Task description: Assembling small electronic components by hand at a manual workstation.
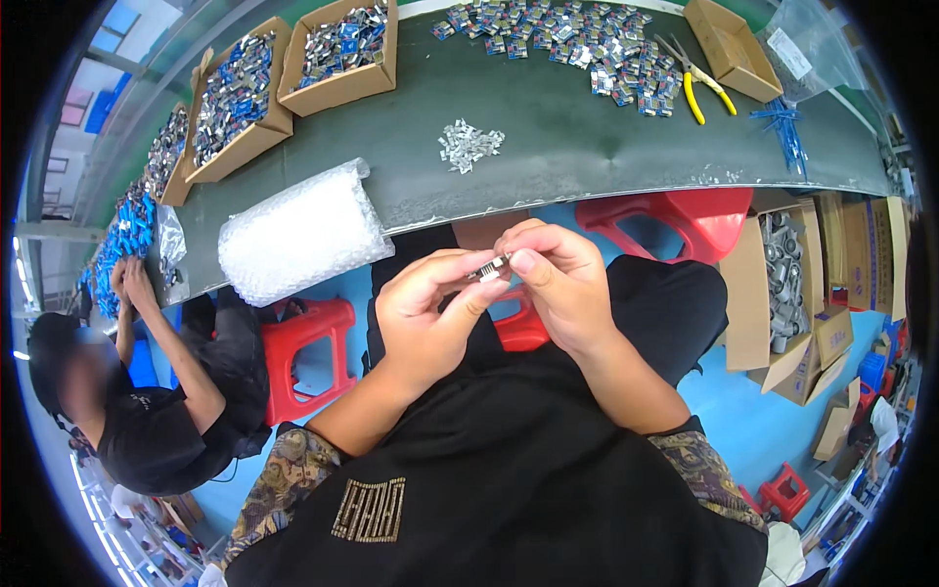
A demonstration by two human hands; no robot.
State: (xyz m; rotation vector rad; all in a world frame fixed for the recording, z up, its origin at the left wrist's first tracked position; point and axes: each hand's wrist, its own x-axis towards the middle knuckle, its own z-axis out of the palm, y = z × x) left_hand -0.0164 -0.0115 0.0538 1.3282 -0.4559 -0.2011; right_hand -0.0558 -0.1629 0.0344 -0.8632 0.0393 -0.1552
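Observation:
In front of my body, above my lap, a small metal connector-like part with a pale bit on it sits between my fingertips. My left hand pinches it from the left with thumb and forefinger. The thumb and fingers of my right hand close on its right end. Its exact kind is too small to tell. Beyond my hands, a little pile of small silvery-white pieces lies on the dark bench. Many blue-and-metal parts are spread along the bench's far side.
Bubble wrap overhangs the bench edge at left, near cardboard boxes of parts. Yellow-handled pliers and blue ties lie at right. A co-worker sits at left; red stools and a metal-parts carton stand below.

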